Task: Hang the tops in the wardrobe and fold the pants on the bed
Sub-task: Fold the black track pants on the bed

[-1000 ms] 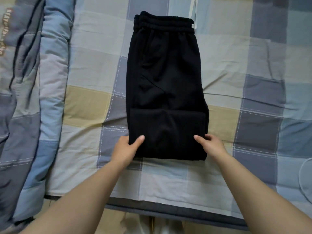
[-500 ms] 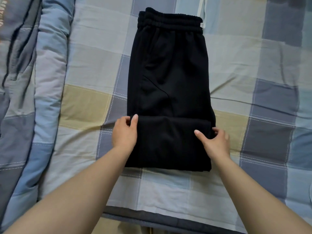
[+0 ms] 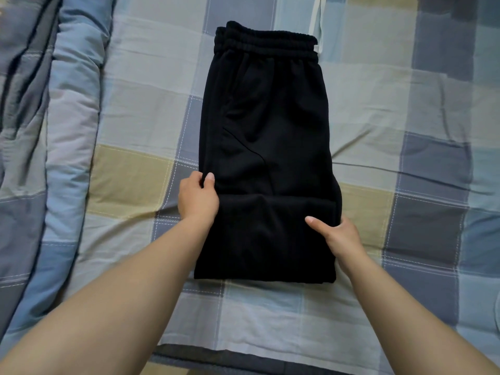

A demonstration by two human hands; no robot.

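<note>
Black pants [image 3: 270, 136] lie on the checked bed sheet [image 3: 140, 109], folded lengthwise, with the elastic waistband at the far end. Their leg end is folded up over the near part in a thick layer. My left hand [image 3: 197, 198] grips the left edge of the pants at the top of that folded layer, thumb on the cloth. My right hand [image 3: 338, 234] holds the right edge of the folded layer, thumb on top and fingers tucked beneath.
A rolled blue and grey quilt [image 3: 54, 158] runs along the left side of the bed. A white drawstring [image 3: 315, 20] lies beyond the waistband. The bed's dark front edge [image 3: 216, 358] is just below my arms.
Both hands have slid away from me along the side edges of the folded layer. My left hand has reached the layer's top edge and closed on the cloth.
</note>
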